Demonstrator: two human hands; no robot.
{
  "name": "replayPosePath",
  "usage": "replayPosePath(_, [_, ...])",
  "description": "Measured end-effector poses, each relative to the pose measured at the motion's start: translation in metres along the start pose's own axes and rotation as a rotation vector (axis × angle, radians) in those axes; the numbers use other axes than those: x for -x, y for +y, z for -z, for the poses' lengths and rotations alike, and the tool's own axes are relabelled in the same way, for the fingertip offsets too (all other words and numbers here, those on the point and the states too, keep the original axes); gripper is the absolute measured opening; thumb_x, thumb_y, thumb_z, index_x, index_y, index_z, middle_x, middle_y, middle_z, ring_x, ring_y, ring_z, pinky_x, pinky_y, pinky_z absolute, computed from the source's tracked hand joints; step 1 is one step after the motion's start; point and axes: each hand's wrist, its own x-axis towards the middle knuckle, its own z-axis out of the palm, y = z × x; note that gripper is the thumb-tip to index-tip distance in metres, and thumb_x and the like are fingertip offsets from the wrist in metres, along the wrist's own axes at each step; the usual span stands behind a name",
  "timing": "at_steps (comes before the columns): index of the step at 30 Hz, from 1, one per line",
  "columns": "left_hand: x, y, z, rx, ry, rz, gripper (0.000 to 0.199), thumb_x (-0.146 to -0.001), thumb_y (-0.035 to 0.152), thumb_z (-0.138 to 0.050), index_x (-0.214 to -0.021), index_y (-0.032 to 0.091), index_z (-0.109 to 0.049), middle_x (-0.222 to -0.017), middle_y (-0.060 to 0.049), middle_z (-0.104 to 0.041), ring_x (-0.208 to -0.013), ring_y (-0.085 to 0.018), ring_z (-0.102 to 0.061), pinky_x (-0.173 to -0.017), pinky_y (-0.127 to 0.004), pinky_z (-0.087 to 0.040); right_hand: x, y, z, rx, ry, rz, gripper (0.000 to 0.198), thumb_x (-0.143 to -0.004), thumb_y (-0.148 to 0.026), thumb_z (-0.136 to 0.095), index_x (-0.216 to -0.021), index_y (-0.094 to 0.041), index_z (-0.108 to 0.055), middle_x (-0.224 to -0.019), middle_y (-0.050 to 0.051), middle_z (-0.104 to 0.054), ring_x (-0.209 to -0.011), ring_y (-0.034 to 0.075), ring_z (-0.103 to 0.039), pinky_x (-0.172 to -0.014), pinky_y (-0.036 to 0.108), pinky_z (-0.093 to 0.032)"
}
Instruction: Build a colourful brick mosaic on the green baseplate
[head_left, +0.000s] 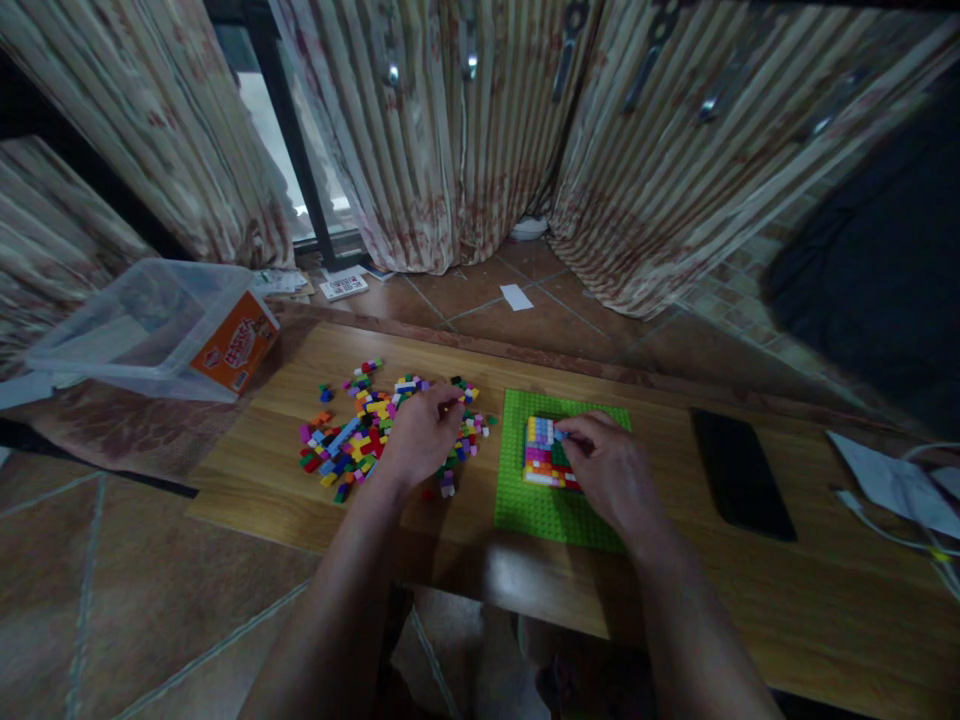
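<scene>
A green studded baseplate [517, 510] lies on the table with a block of coloured toy bricks [541, 460] built on it in rows. Over the block's right part, my right hand [611, 470] pinches a small blue brick [559, 434] at its top edge. My left hand [424, 435] is above the right side of a loose pile of mixed bricks [360, 430]. Its thumb and fingers are drawn together, and whatever is between them is too small to make out. The right hand hides part of the built block.
A clear plastic box [142, 330] with an orange label stands left of the wooden table [255, 480]. Right of the baseplate lies a black phone [741, 474], then white paper [900, 480] and a white cable [862, 515]. Curtains [450, 150] hang behind.
</scene>
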Motion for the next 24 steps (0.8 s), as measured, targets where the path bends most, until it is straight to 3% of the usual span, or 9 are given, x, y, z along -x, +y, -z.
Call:
replayPosePath(11, [0.002,0.002,0.000,-0.071,-0.007,0.035,0.022,-0.086,0.021,-0.053,-0.094,0.018,-0.073,-0.086,-0.007,-0.074,-0.072,-0.020,-0.065,-0.066,-0.030,-0.046,-0.003,-0.004,0.003,-0.088,0.055,-0.042,0.022,-0.084,-0.021,-0.050,-0.087,-0.022,-0.072,-0.092,0.005,-0.072,-0.084,0.021,-0.068,-0.081,0.037,-0.053])
replayPosePath(17, [0.003,0.003,0.001,-0.054,-0.010,0.022,0.022,-0.086,0.020,-0.052,-0.093,0.019,-0.073,-0.087,-0.006,-0.074,-0.074,-0.020,-0.065,-0.068,-0.029,-0.047,-0.004,0.002,0.008,-0.016,0.228,-0.110,0.021,-0.085,-0.031,-0.055,-0.090,-0.020,-0.072,-0.094,0.009,-0.072,-0.090,0.025,-0.067,-0.085,0.040,-0.051])
replayPosePath(24, [0.003,0.004,0.001,-0.063,-0.011,0.025,0.023,-0.087,0.022,-0.052,-0.095,0.017,-0.073,-0.088,-0.007,-0.074,-0.074,-0.021,-0.065,-0.072,-0.031,-0.048,-0.006,0.020,-0.007,0.094,0.087,-0.192,0.037,-0.090,-0.047,-0.052,-0.100,-0.018,-0.073,-0.103,0.014,-0.072,-0.101,0.028,-0.063,-0.094,0.048,-0.046])
